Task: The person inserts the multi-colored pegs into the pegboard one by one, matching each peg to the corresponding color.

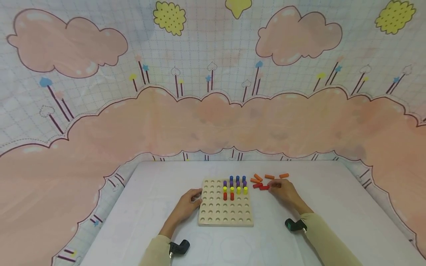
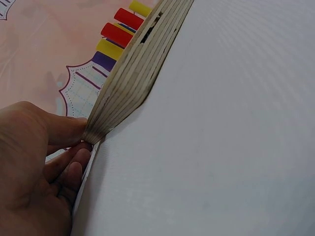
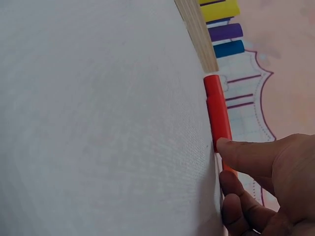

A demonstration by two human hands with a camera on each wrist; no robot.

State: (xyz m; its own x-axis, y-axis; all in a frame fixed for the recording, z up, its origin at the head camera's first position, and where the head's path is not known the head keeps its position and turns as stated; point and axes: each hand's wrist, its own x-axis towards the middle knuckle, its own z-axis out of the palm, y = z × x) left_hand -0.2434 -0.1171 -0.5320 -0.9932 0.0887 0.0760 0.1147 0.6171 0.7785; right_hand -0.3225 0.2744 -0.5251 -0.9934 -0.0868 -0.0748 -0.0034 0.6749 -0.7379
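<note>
A square wooden pegboard (image 1: pixel 226 221) lies on the white table, with blue, purple, yellow and red pegs standing in its upper right part. My left hand (image 1: pixel 187 204) rests against the board's left edge, thumb and fingertips touching its side. In the left wrist view the thumb (image 2: pixel 69 129) meets the board's corner. To the right of the board, my right hand (image 1: pixel 283 190) pinches the end of a red peg (image 1: pixel 264 188) lying on its side. A second red peg (image 1: pixel 257 186) lies beside it. Part of the held peg's end is hidden under the thumb (image 3: pixel 246 156).
Several loose orange pegs (image 1: pixel 269 177) lie behind and around the red ones. A patterned cloth (image 1: pixel 213 122) with clouds hangs behind the table (image 1: pixel 159 184). A dark wrist camera (image 1: pixel 179 247) is worn on the left arm and another (image 1: pixel 294 225) on the right.
</note>
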